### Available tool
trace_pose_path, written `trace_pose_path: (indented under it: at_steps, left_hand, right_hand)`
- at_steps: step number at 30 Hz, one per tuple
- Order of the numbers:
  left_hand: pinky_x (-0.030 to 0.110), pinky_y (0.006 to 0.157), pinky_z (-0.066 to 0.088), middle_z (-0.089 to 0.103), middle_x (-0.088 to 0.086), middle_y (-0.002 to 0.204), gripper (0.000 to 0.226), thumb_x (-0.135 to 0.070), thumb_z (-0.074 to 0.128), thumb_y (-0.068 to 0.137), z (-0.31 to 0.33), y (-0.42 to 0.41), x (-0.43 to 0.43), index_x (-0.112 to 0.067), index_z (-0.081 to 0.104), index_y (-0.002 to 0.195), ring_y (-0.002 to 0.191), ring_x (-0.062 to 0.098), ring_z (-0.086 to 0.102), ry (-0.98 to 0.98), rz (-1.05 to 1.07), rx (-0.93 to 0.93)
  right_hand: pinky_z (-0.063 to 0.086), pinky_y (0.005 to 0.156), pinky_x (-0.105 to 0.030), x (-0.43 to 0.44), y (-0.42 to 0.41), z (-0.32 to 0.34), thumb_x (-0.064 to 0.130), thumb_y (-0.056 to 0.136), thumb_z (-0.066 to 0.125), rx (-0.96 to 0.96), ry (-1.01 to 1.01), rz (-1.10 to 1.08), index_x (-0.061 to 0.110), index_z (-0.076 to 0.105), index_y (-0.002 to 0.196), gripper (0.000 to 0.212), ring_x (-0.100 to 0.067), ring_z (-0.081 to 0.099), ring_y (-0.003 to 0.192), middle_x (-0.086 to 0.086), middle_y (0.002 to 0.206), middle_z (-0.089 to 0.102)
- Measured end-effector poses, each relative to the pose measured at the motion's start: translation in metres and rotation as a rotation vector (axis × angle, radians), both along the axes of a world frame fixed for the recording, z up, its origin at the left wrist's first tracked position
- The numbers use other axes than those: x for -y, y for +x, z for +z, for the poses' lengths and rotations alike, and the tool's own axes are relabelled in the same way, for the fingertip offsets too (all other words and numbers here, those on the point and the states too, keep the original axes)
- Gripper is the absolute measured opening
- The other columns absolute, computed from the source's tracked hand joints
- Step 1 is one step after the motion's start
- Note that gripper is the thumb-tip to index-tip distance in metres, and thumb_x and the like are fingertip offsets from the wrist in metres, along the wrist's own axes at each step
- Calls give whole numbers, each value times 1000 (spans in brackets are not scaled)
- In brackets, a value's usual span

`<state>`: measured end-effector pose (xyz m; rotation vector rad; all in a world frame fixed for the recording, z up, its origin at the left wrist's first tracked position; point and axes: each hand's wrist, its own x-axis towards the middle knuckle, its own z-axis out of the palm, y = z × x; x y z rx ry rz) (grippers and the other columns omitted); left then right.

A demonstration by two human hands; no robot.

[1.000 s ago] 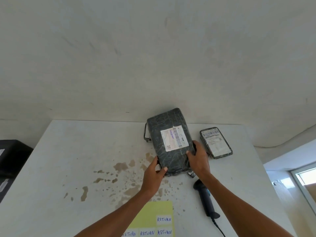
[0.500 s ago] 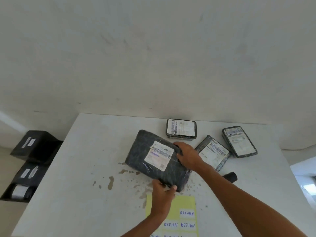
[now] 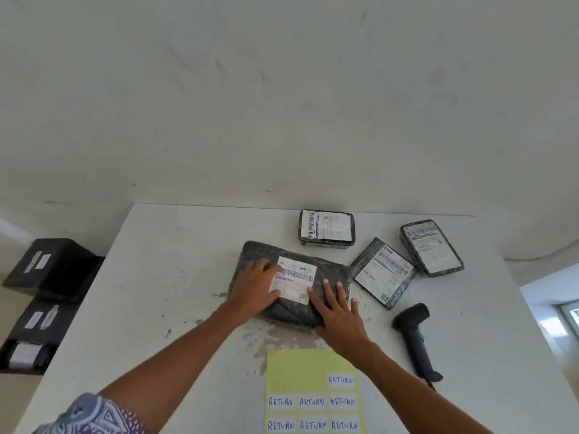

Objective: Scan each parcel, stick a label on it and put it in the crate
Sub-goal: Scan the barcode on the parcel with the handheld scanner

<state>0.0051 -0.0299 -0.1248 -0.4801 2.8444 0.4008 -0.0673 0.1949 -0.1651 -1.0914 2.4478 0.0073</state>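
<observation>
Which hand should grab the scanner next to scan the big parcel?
Right, probably: the right hand rests nearest the scanner, which lies right of the big parcel; the left hand presses it.

Soft, even daylight, strongest from the overexposed glass window (image 3: 567, 321) at the right edge, gives only a weak shadow under the large dark plastic-wrapped parcel (image 3: 332, 272) on the white stained table (image 3: 175, 277), while the wide lens bends the edges.
</observation>
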Motion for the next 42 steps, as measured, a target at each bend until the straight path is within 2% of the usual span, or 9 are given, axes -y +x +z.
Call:
trace_pose_path:
  at_steps: [2,8,11,14,22,28,32,35,42]
  left_hand:
    - [51,115,33,26,6,158,72,-56,61,88,-5,2,7,-33,35,150,143,35,25,-32,-47,113]
    - [53,112,33,20,5,160,78,-62,60,86,-20,18,-23,-41,26,152,143,37,21,-43,-3,117]
    - [54,112,32,19,5,161,78,-58,63,86,-25,18,-28,-40,26,153,144,37,20,-45,46,115]
    - [54,112,32,20,5,162,79,-56,65,86,-27,17,-30,-41,26,152,144,37,20,-40,66,106]
    - [53,113,33,21,5,162,76,-53,64,88,-31,17,-38,-41,26,152,144,38,21,-61,106,75]
    - [51,112,34,24,3,162,75,-56,63,87,-32,22,-38,-43,28,152,144,36,23,-60,110,54]
    - [51,111,36,26,2,161,75,-54,66,86,-30,20,-40,-40,31,150,143,34,25,-45,136,38]
    - [49,110,36,29,1,160,76,-53,69,84,-29,19,-40,-37,33,149,142,32,28,-32,156,22]
    - [48,113,34,23,2,162,75,-53,63,88,-23,22,-43,-35,28,152,144,32,22,-25,139,34]
  right_hand:
    - [1,120,-59,-8,-10,0,42,98,53,-33,4,37,42,-20,152,91,-36,-23,148,-4,161,-28]
    - [-3,120,-52,-37,-40,7,43,97,53,-48,-14,61,41,-27,149,95,-28,-19,150,2,157,-30]
    - [17,122,-48,-67,-32,10,60,93,51,-101,-215,-237,24,10,158,84,-24,19,151,1,164,14]
    - [47,97,-47,-99,-27,5,63,89,55,-306,-279,-616,11,41,139,73,-30,52,122,-13,135,53]
    - [45,88,-58,-120,-20,-15,24,81,79,-62,-101,-1012,4,19,142,88,-50,54,108,-28,125,47]
    - [48,87,-53,-132,-33,-22,-2,82,65,81,-236,-1167,-1,32,130,58,-46,56,102,-28,117,54]
    - [52,63,-45,-120,-31,9,13,78,69,143,-554,-1138,9,51,95,25,-29,57,72,-17,90,61]
    - [46,51,-30,-89,-22,40,21,84,65,195,-782,-1016,27,50,90,18,-16,55,64,-5,81,62]
    - [44,48,-16,-6,28,62,38,93,62,506,-796,-767,24,60,91,15,-2,53,55,5,72,62]
